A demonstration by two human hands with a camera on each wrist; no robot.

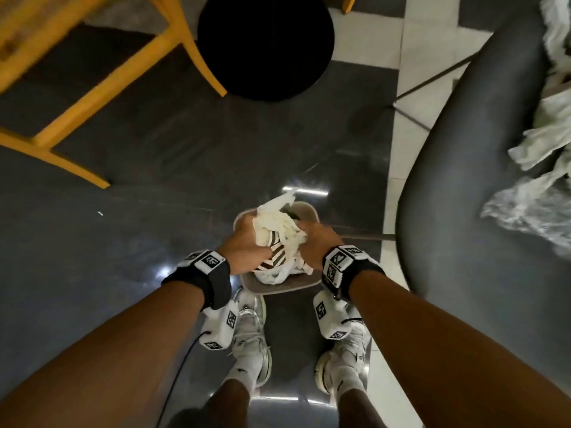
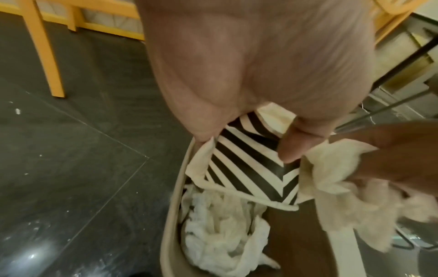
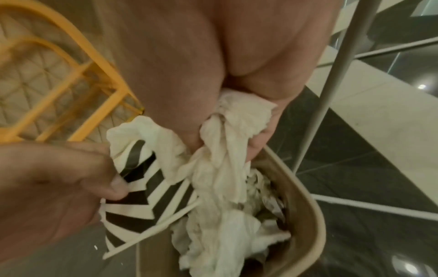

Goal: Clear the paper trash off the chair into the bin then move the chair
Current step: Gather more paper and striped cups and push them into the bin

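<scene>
Down by the person's white shoes [image 1: 251,341], a small tan bin [image 1: 279,288] stands on the dark shiny floor [image 1: 123,242]. Both hands are right over its open top. The left hand [image 1: 244,245] pinches a striped paper [image 2: 249,168], black and white, with its lines going slantwise and one corner hanging down into the bin. The right hand [image 1: 318,245] is squeezed tight around a wad of soft white paper [image 3: 227,150] that droops down in long folds. More crumpled white paper [image 2: 220,234] already lies inside the bin. Just to the right is the grey chair [image 1: 463,180], its curved edge close to the bin, with more paper trash [image 1: 543,143] piled on the seat. Farther off, a yellow wooden chair [image 1: 61,72] and a round black stool [image 1: 265,44] stand on the left, with open floor between them and the bin.
</scene>
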